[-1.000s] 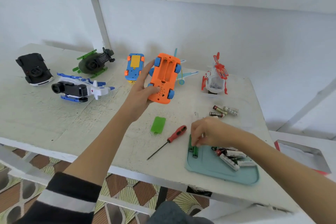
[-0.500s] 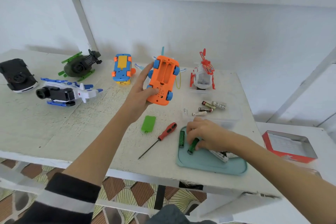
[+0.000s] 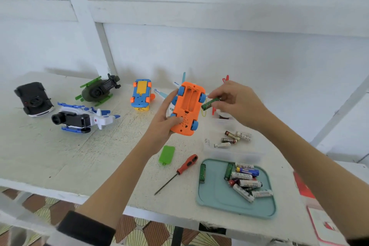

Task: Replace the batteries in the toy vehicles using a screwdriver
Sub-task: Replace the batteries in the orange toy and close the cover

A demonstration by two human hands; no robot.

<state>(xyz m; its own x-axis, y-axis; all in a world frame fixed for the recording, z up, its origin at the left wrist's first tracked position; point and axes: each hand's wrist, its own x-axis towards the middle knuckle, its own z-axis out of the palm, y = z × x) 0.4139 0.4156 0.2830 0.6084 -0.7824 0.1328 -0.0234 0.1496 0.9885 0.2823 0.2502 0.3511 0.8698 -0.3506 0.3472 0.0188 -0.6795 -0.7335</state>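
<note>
My left hand (image 3: 163, 120) grips an orange toy car (image 3: 187, 108) with blue wheels, held underside up above the table, its battery bay uncovered and empty. Just right of the car, my right hand (image 3: 237, 102) pinches a green battery (image 3: 209, 103) close to the bay. The car's green battery cover (image 3: 167, 155) lies on the table below. A red-handled screwdriver (image 3: 177, 172) lies beside it. A teal tray (image 3: 219, 197) holds several batteries, two of them green. A clear box (image 3: 257, 154) behind the tray holds several more batteries.
Other toys stand on the white table (image 3: 60, 156): a black car (image 3: 34, 99), a blue and white aircraft (image 3: 81, 119), a green helicopter (image 3: 97, 90), a blue and yellow car (image 3: 141, 95). A red and white toy is mostly hidden behind my right hand. A red box (image 3: 319, 215) sits at right.
My right hand picked a green battery off the teal tray and raised it up to the orange car's battery bay. The left hand kept holding the car.
</note>
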